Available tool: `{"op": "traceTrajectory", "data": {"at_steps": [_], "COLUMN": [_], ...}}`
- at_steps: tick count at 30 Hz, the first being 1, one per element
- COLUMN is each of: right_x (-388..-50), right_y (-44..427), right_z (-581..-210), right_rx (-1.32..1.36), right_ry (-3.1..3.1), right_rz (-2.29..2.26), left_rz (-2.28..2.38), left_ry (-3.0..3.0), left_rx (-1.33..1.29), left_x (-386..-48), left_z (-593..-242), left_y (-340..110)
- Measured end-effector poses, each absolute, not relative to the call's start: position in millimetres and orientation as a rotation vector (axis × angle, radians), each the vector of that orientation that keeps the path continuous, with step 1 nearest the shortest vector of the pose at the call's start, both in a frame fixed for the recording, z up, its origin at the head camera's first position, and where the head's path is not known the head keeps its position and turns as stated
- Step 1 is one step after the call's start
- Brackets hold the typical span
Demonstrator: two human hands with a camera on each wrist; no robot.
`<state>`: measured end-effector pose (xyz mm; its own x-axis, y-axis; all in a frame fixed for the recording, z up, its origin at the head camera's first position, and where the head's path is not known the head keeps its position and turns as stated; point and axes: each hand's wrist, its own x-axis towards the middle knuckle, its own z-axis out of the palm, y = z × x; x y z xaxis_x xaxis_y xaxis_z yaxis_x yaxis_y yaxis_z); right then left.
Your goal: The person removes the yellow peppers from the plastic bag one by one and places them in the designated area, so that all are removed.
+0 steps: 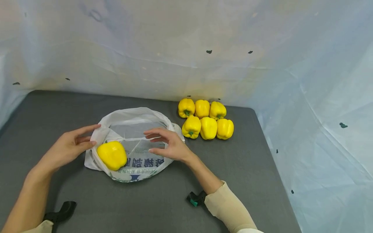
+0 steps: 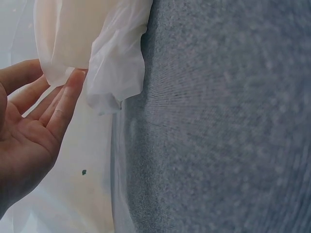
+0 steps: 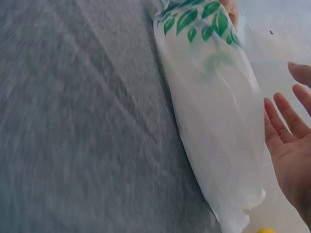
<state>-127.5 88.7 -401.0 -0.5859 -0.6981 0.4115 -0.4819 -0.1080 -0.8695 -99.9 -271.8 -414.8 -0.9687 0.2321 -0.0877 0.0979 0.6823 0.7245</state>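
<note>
A white plastic bag (image 1: 140,112) with printed lettering and green leaves lies with its mouth spread wide. One yellow bell pepper (image 1: 112,155) is inside, against the left side. At that side my left hand (image 1: 67,144) holds the rim between thumb and fingers; in the left wrist view the left hand (image 2: 36,126) has the white film (image 2: 116,68) at its fingertips. My right hand (image 1: 172,144) hovers over the bag's right part, fingers apart and holding nothing. The right wrist view shows the right hand (image 3: 289,141) beside the bag's leaf-printed outer side (image 3: 214,107).
Several yellow bell peppers (image 1: 208,128) stand in two rows right of the bag, near the back edge of the dark grey table (image 1: 239,168). Pale plastic sheeting (image 1: 175,64) hangs behind the table and at its sides.
</note>
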Motion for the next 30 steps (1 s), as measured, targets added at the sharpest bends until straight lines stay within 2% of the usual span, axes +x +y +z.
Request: {"op": "traceTrajectory", "data": {"at_steps": [9,16,21,30], "right_x": [-122,-132,-134,-142], "right_y": [61,41,31,15], "right_z": [-403,-433,-437,-436], "right_rx": [-1.348,-1.35,-1.326,-1.352], "right_ry": [2.058,2.098,2.068,2.149], "right_rz": [-1.61,-1.547,-1.528,-1.177], "left_rz": [1.162,1.16,1.168,1.181], "left_ry": [2.716,2.717,2.707,2.704], "left_rx": [0.269,0.258,0.247,0.262], "left_x": [-98,-97,-97,-98], "left_z": [-415,-414,-415,-414], "left_y": [-270,-268,-267,-269]}}
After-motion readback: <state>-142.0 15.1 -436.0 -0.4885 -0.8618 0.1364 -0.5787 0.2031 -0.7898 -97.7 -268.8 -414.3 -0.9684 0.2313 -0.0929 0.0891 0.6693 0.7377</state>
